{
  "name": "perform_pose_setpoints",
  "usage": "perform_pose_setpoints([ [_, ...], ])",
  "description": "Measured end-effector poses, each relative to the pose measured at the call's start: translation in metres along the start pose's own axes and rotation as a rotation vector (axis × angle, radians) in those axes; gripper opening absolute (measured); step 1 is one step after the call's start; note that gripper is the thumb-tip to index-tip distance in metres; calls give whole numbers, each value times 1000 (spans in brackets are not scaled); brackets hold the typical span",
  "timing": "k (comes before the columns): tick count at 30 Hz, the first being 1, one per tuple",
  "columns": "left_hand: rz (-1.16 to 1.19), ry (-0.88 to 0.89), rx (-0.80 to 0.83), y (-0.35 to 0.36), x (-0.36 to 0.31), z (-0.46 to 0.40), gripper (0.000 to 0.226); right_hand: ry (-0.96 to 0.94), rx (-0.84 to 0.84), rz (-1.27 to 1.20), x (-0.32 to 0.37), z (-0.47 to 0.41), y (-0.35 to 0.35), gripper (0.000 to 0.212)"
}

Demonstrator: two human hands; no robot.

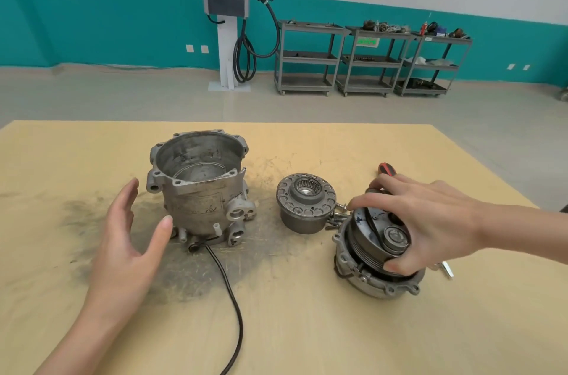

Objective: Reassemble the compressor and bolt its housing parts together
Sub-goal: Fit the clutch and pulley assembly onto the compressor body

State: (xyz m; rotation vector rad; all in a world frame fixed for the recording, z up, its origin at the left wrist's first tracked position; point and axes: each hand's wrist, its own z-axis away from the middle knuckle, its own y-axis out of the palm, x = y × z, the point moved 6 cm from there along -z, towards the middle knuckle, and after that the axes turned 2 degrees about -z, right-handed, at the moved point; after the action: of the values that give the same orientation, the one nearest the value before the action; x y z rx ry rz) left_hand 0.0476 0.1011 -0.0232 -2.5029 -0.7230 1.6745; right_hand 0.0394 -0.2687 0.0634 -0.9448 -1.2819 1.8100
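Note:
An open, cup-shaped aluminium compressor housing (199, 190) stands upright left of centre on the table. My left hand (129, 239) hovers just to its left, fingers straight and spread, thumb close to its wall. A round cylinder block with a needle bearing (305, 202) sits in the middle. At the right, my right hand (421, 217) grips the tilted scroll and pulley part (378, 239) resting in the front cover (381, 282). Loose bolts (338, 214) lie between the block and the cover.
A black cable (230, 297) runs from the housing's base toward me. A red-and-black screwdriver handle (387, 168) lies behind my right hand, and a small metal piece (448, 270) lies under my wrist. A dark oily stain surrounds the housing. Shelving carts stand far behind.

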Motion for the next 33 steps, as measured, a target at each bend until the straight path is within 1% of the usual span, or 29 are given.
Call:
perform_pose_setpoints([
  [6,20,13,-8,0,2,0,68,-51,-34,62,2,-25,-6,84],
  [9,17,-1,-7,1,4,0,77,-72,-24,83,1,-27,-5,84],
  [11,14,-2,-5,2,2,1,81,-82,15,50,0,-26,-4,89],
  [13,12,2,2,4,0,2,80,-65,112,-77,-3,-27,-8,94],
  [15,13,0,23,7,-1,2,76,-57,179,-298,-5,-33,-22,96],
  [17,21,-11,61,10,0,4,76,-79,138,-470,-8,-46,-37,89],
  [19,29,-29,100,14,1,5,81,-67,56,-556,-10,-68,-46,83],
  [21,33,-40,120,16,3,6,85,-32,56,-520,-5,-94,-42,85],
  [23,52,-50,130,16,5,6,84,-13,142,-377,8,-120,-28,94],
  [26,64,-76,137,15,5,5,82,35,304,-216,24,-147,-6,112],
  [30,63,-101,144,13,4,4,84,93,480,-230,27,-160,6,124],
  [32,71,-116,155,14,5,4,87,79,509,-188,29,-161,7,127],
  [33,74,-122,160,15,5,5,90,61,485,-145,31,-161,8,126],
])
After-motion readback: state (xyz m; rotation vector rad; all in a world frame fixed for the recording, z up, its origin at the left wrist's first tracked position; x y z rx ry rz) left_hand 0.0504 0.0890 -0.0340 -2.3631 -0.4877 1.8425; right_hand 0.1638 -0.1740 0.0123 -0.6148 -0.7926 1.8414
